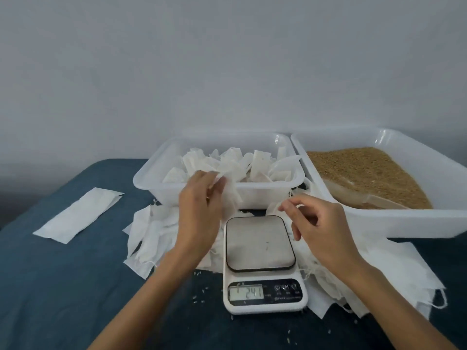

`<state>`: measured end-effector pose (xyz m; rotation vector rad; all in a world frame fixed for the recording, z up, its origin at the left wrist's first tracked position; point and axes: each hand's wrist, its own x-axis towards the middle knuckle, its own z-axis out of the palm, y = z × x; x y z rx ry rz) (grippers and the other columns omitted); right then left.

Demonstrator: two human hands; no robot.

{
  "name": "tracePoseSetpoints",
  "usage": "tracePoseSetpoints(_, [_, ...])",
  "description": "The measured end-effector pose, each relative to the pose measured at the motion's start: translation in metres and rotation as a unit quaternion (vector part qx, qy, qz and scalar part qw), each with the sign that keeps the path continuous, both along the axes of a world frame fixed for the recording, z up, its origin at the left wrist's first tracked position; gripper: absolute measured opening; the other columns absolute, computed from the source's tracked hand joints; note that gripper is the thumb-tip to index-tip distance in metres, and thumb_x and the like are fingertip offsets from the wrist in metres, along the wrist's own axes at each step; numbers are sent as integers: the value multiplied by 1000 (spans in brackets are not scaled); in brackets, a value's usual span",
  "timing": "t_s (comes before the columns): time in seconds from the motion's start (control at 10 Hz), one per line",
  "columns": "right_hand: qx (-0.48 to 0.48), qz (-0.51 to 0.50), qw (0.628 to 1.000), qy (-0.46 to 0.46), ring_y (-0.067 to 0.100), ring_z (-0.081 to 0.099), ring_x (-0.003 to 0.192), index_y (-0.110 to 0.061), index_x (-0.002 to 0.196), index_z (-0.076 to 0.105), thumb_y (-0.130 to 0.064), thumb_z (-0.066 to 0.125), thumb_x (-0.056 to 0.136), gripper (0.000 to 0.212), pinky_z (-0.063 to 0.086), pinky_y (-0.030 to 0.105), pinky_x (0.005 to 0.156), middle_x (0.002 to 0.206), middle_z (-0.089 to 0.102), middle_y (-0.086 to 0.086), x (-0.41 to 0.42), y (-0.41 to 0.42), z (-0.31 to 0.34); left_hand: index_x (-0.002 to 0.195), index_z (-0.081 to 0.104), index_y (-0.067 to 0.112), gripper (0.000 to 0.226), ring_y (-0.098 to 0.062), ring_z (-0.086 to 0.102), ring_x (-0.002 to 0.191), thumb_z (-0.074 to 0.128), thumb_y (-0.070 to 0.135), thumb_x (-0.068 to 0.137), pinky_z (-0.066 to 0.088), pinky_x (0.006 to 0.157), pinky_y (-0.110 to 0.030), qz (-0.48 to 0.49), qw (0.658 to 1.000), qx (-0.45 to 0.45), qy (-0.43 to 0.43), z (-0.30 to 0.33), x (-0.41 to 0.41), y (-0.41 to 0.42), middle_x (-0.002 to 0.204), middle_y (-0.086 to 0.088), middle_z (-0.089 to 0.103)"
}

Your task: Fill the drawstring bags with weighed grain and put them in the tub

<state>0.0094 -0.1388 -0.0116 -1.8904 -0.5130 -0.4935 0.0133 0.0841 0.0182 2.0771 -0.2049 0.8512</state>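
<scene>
We see white bags (228,164) in translucent white tub (149,173); golden-brown grain (364,170) in second white tub (404,218); white scale (262,294), grey platform, black panel; dark blue cloth (63,286); pale grey wall (202,59).

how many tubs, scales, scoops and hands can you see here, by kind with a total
tubs: 2 (bag tub, grain tub)
scale: 1
scoop: 1, lying in the grain
hands: 2 (left hand, right hand)
total: 6
</scene>
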Motion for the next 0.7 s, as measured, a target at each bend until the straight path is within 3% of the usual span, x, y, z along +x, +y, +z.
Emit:
tracePoseSetpoints(0.1, [3,14,1000,4,5,47,38,-28,86,71,-32,63,99,16,36,8,48,50,60,-2,-2,3,1,88,59,6,28,-7,42,63,53,23,110,35,61,-19,75,994,-79,-7,31,31,44,74,1,51])
tracePoseSetpoints(0.2, [-7,16,1000,11,7,49,39,-28,85,70,-34,62,99,18,37,8,50,51,61,-1,-3,6,1,86,54,-6,32,-21,38,70,49,17,108,31,64,-34,151,985,-77,-18,53,78,81,73,-10,45])
tracePoseSetpoints(0.3, [1,18,999,27,6,49,40,-29,85,71,-36,62,99,18,38,9,51,51,61,-1,-3,5,-1,77,48,2,28,-27,41,73,48,6,104,28,65,-37,204,976,35,60,55,124,101,68,-9,43])
tracePoseSetpoints(0.4, [7,14,999,34,4,47,39,-30,85,70,-37,61,99,19,37,9,50,50,61,-1,0,3,-2,78,54,4,23,-41,58,82,48,-4,99,40,69,-42,198,947,170,188,38,153,112,78,-20,55])
tracePoseSetpoints(0.5, [17,6,999,32,11,50,39,-29,85,71,-35,62,99,18,38,12,49,50,62,-1,1,2,0,91,64,-6,18,-50,64,97,47,-7,96,42,71,-40,190,916,244,256,16,164,120,93,-30,64])
tracePoseSetpoints(0.6, [20,5,999,38,22,52,42,-28,85,71,-35,61,100,19,40,16,48,50,61,-1,0,1,3,96,61,-8,16,-46,62,94,46,-4,97,40,72,-40,192,909,250,273,10,161,123,104,-33,66])
tracePoseSetpoints(0.7, [25,11,999,31,22,53,42,-27,86,71,-34,61,100,19,41,17,47,50,61,-2,0,3,3,115,59,-10,21,-48,59,104,47,-2,100,46,79,-46,228,909,252,242,12,154,116,117,-34,62])
